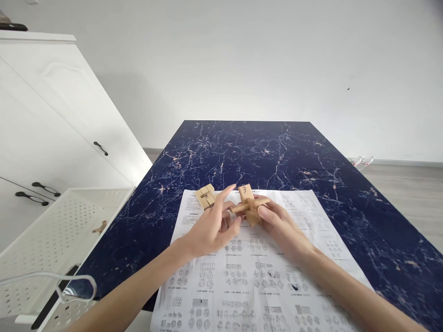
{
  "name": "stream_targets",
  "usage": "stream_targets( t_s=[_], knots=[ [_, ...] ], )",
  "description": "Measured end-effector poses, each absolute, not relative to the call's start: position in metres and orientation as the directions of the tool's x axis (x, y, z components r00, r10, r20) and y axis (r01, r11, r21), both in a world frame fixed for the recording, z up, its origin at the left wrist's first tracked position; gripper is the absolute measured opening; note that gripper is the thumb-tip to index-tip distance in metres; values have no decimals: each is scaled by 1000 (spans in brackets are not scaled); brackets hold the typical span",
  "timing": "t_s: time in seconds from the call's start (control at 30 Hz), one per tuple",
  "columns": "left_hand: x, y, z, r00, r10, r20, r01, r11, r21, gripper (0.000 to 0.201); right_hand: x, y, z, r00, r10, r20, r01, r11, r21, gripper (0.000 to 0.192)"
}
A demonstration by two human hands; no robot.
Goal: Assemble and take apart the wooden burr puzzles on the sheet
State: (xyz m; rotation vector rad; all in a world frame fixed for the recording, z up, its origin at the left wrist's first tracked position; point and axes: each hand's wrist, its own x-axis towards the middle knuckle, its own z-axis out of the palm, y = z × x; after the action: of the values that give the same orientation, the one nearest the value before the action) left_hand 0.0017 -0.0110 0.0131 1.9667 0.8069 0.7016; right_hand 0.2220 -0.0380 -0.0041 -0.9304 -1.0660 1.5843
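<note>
Two hands: both meet at one wooden puzzle, low over the middle of the table.
Wooden puzzle [248, 204]: a cluster of crossed tan bars, one bar standing up with a dark mark on its top face, another poking out sideways. It sits just above the printed sheet, between the two hands.
Right hand [282, 225]: wrapped around the puzzle's right and underside, thumb pressed against the side bar. A firm hold.
Left hand [212, 228]: fingers half spread, index finger stretched toward the upright bar, thumb tip at the end of the horizontal bar. Touching at the fingertips; whether it truly pinches the bar, I cannot tell.
Loose wooden piece [206, 196]: a notched block lying on the sheet's far left corner, just behind the left hand's fingers, apart from the puzzle.
Instruction sheet [242, 276]: white paper covered in rows of small diagrams, flat under both forearms.
Table [249, 147]: dark blue marble pattern with pale veins.
White perforated tray [55, 230]: off the table's left edge, one small tan piece lying in it.
White cabinet [51, 129]: further left, black handles.
</note>
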Motion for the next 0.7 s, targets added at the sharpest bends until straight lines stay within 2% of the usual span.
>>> stream_targets(
  t_s=[0.2,0.33,0.53,0.7],
  knots=[
    [3,-11,10,583,794,175,289,-404,868,69,228,-26,0,-73,978,-194,-580,-200,-790,52],
    [3,-10,10,597,784,168,306,-417,856,67,236,-20,0,43,954,-296,-722,-175,-669,48],
    [3,-10,11,613,775,155,321,-423,847,63,253,-18,-15,135,955,-264,-783,-60,-619,46],
    [3,-9,10,616,775,140,336,-419,843,64,257,-21,-19,99,952,-289,-790,-101,-605,49]
  ],
)
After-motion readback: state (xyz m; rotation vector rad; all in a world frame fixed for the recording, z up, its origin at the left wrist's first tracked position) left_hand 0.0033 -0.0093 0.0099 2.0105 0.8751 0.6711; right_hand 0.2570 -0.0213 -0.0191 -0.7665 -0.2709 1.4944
